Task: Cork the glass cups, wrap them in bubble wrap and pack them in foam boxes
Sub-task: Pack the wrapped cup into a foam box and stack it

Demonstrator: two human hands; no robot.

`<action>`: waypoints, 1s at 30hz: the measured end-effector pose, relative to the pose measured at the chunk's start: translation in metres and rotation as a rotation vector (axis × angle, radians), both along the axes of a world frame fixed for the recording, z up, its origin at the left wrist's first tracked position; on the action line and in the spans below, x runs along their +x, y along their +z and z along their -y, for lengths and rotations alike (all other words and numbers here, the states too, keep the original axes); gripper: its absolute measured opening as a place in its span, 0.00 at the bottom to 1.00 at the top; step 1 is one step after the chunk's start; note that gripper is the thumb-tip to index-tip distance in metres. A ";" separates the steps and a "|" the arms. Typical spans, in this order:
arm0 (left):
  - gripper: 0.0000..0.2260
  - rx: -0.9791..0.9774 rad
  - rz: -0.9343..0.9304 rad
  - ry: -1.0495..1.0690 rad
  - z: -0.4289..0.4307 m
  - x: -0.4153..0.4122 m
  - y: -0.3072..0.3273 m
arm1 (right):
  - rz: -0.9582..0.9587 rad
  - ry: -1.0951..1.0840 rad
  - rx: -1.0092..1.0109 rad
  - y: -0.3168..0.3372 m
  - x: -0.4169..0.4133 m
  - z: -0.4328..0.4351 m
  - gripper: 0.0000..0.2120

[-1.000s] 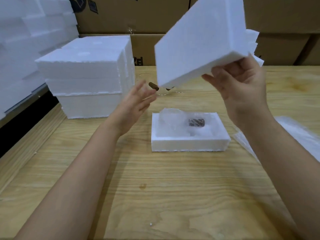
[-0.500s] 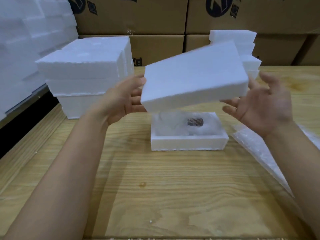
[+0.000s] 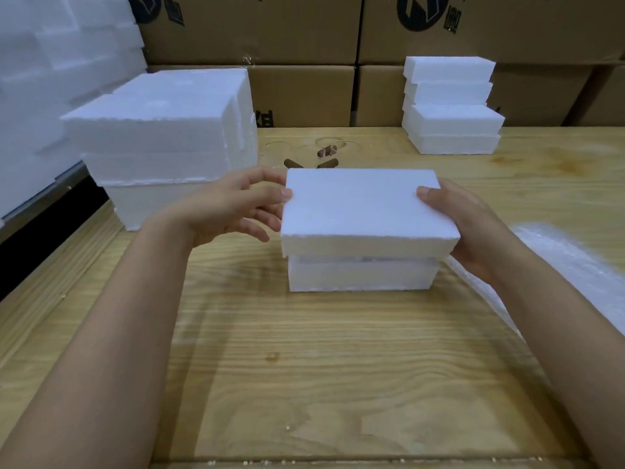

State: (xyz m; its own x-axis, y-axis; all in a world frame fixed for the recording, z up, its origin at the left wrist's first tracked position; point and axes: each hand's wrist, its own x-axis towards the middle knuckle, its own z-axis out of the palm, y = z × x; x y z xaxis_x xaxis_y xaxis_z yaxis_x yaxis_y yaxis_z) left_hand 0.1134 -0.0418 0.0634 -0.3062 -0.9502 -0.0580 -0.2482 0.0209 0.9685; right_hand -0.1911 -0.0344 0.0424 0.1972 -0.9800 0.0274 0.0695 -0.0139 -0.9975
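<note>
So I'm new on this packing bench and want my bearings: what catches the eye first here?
The left hand and right hand hold a foam lid just over a box in the middle of the table, slightly askew. A tall foam stack stands at the left, a smaller stack at the back right, with cartons behind both.

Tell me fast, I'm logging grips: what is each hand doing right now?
Left hand: closed, pinching the foam lid at its left edge.
Right hand: closed, holding the foam lid at its right end.
</note>
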 end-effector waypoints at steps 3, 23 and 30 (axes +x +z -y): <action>0.20 0.025 -0.018 -0.013 0.001 0.002 -0.004 | -0.044 -0.018 0.002 0.000 0.001 -0.001 0.08; 0.10 0.021 -0.017 0.000 0.011 -0.013 -0.040 | 0.002 -0.058 -0.034 -0.013 0.006 0.000 0.07; 0.11 -0.165 -0.070 0.029 -0.002 -0.023 -0.039 | 0.016 -0.176 -0.221 -0.026 0.003 -0.007 0.10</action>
State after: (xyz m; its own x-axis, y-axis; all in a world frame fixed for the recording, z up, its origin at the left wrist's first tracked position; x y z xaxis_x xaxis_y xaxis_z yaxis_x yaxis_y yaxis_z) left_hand 0.0903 -0.0402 0.0242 -0.2768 -0.9535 0.1196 -0.1830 0.1745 0.9675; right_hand -0.1879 -0.0279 0.0166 0.0220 -0.9690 0.2462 0.0624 -0.2445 -0.9676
